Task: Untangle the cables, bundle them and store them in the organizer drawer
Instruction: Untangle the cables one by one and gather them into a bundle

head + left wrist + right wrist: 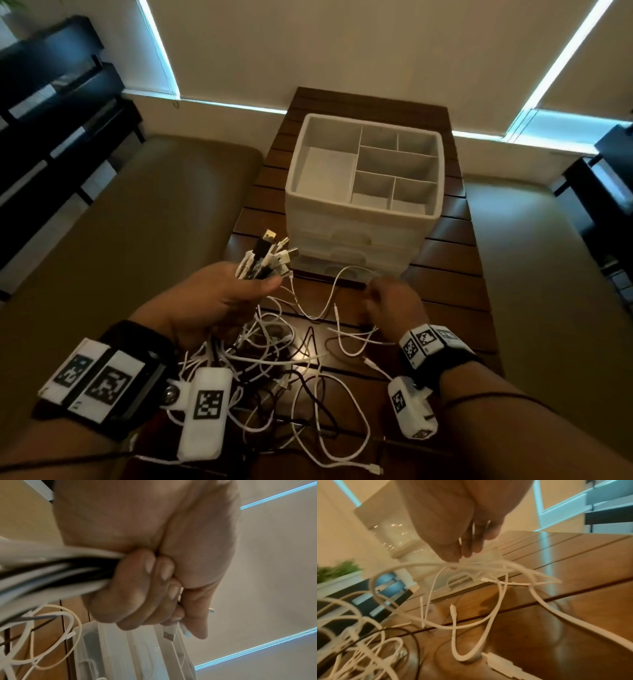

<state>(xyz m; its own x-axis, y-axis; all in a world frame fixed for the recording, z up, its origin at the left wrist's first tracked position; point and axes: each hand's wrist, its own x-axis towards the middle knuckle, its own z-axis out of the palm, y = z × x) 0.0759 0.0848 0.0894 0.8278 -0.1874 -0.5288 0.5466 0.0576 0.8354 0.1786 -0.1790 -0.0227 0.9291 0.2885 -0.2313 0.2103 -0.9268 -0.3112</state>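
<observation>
My left hand (219, 298) grips a bunch of white and black cable ends (267, 257), their USB plugs sticking up past the fingers. The left wrist view shows the fingers (137, 588) curled tightly round those cables (51, 572). The rest of the cables lie in a loose tangle (281, 359) on the wooden table (452, 287) between my arms. My right hand (387, 305) hovers low in front of the organizer and pinches a thin white cable (488, 565) that loops down to the table. The white organizer (363, 209) has an open divided tray on top and closed drawers (349, 240) below.
Tan cushioned seats flank the table on the left (137, 240) and right (548, 274). Black shelving (51, 102) stands at the far left. A potted plant (337, 569) shows in the right wrist view. The organizer's lowest drawer handle (460, 580) sits just behind the pinched cable.
</observation>
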